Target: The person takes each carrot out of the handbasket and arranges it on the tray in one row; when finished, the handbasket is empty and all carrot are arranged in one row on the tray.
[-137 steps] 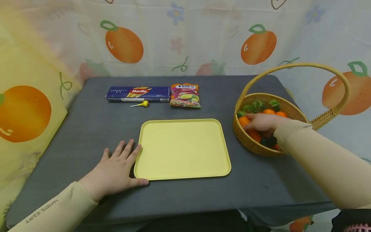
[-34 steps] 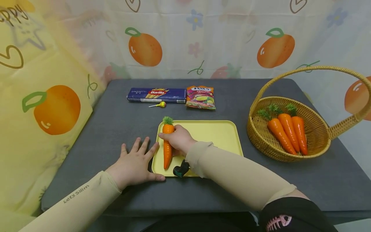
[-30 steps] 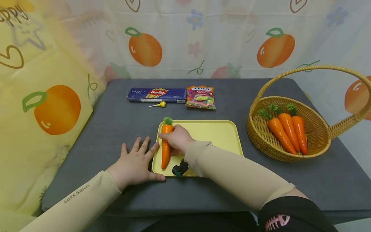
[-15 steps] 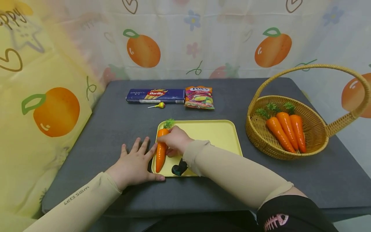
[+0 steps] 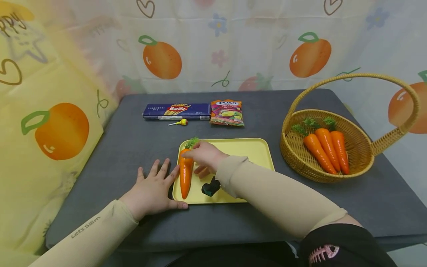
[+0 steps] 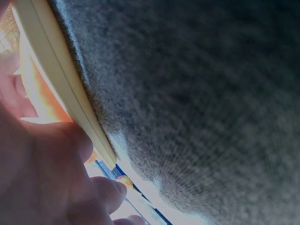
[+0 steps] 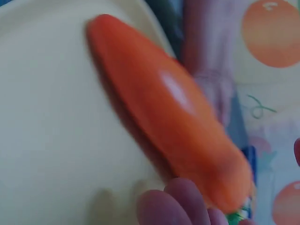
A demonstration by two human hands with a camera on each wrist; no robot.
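A carrot (image 5: 185, 174) with a green tuft lies lengthwise along the left side of the yellow tray (image 5: 240, 163). My right hand (image 5: 207, 155) is over its tufted end, fingers loosened and the thumb side just above it. In the right wrist view, the carrot (image 7: 164, 103) rests on the tray with the fingertips (image 7: 161, 208) at its thick end and the thumb apart at the right edge. My left hand (image 5: 150, 194) lies with spread fingers against the tray's left rim. The left wrist view shows those fingers touching the tray's edge (image 6: 70, 89).
A wicker basket (image 5: 293, 163) with a tall handle stands at the right, holding 3 carrots (image 5: 318, 152). Behind the tray lie a blue spaghetti box (image 5: 160, 110), a lollipop (image 5: 182, 122) and a candy bag (image 5: 227, 112). A dark strap piece hangs under my right wrist.
My right hand has brought a carrot from the basket to the tray, shifted it toward the left rim and loosened its fingers from it. The left hand stays at the tray's edge.
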